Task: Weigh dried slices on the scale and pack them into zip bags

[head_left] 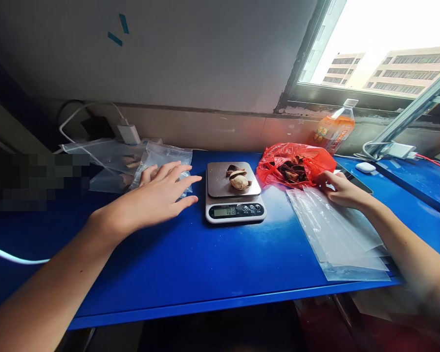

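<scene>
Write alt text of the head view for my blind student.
Brown and pale pieces sit on a scale on a blue table; a person's left hand is near clear bags, the right hand beside a red bag of dark pieces.

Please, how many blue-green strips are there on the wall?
2. Both are at the picture's upper left: the higher strip stands nearly upright, and the lower strip slants, below and left of it.

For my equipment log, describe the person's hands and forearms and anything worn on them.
The left hand and right hand are ungloved, with slender fingers and no visible rings. Both forearms are bare: no sleeve, watch or bracelet shows.
</scene>
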Available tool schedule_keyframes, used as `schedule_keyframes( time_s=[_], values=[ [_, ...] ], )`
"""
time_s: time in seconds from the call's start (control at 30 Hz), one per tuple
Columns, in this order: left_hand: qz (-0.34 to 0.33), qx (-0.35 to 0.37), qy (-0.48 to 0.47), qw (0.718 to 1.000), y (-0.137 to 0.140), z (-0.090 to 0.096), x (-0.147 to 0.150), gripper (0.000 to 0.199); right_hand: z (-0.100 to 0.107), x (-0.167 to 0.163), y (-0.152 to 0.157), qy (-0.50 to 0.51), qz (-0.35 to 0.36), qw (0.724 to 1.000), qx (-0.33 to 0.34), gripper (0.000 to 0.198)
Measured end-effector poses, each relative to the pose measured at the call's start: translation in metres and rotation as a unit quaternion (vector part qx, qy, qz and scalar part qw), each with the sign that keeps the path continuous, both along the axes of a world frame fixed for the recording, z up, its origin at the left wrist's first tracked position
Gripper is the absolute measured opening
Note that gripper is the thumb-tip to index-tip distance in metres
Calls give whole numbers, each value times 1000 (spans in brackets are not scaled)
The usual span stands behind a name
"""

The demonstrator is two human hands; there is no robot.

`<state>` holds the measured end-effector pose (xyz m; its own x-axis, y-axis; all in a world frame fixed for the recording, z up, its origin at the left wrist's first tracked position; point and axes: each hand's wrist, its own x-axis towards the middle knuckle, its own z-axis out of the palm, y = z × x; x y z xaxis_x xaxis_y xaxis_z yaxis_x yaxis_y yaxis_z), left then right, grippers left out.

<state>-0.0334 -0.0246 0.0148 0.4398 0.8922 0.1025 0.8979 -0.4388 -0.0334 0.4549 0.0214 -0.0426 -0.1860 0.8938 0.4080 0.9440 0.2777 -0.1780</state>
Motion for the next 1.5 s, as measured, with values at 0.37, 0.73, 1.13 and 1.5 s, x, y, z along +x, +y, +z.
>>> schedule_keyframes(
  time_s=[0.37, 0.73, 1.13, 1.5],
  values=[
    [-140, 111, -207, 962, -12, 15, 22, 46, 69, -152, -77, 94, 224, 964, 111, 11],
    [-323, -27, -335, 885, -27, 9, 38, 11, 27, -230, -85, 318, 348, 882, 1, 16],
    [-329, -35, -383, 862, -37, 14, 43, 8, 31, -230, -103, 456, 404, 787, -96, 20],
    [-345, -26, -398, 850, -45, 16, 45, 21, 36, -228, -117, 465, 406, 781, -90, 25]
  ],
)
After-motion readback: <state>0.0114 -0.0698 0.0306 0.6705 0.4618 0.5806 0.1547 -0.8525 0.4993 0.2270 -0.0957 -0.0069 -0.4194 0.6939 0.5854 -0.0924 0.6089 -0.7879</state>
